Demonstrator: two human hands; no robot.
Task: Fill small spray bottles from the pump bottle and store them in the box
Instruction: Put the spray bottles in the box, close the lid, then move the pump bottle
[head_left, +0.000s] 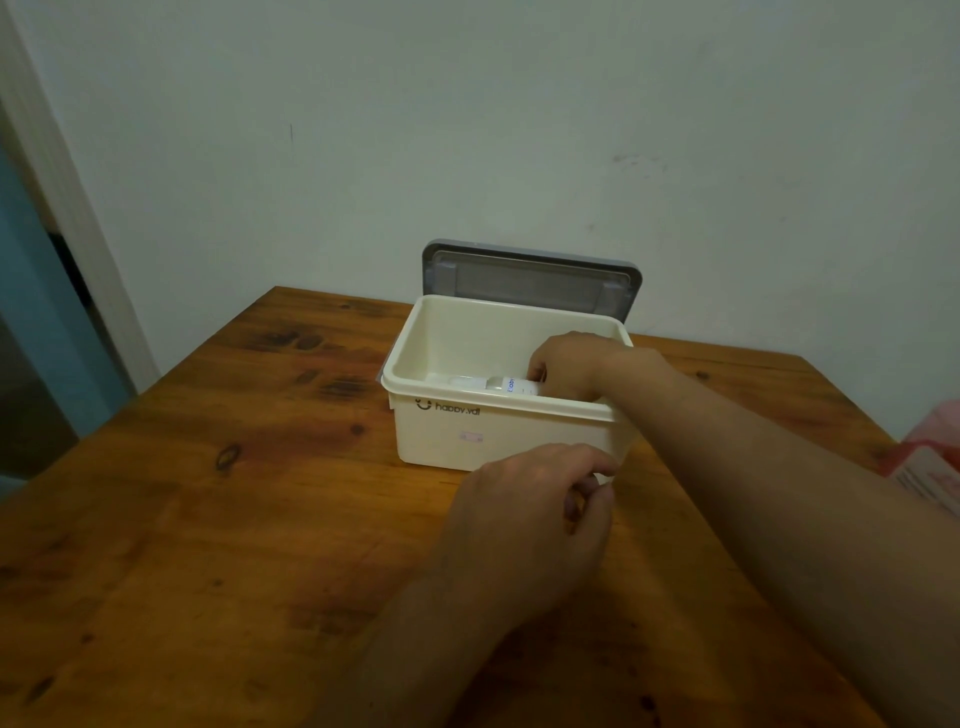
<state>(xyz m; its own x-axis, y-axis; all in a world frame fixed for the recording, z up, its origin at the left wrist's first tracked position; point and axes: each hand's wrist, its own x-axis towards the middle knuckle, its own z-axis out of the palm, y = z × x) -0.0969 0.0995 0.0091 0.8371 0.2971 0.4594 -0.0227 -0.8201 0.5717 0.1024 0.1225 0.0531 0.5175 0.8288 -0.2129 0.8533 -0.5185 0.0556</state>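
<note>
The right forearm stretches forward from the right side, wrist bent down, and the right hand (566, 369) has its fingers curled round the end of a small bottle (498, 385). The left hand (530, 514) sits nearer, back upward, fingers curled in toward the thumb; whether it holds anything cannot be told.

I see the cream plastic box (441, 436) standing open mid-scene, toward the far side, with its grey lid (530, 275) upright just behind it. Inside, along the near wall, a small white spray bottle (498, 385) with blue lettering lies on its side, its clear end pointing left.
</note>
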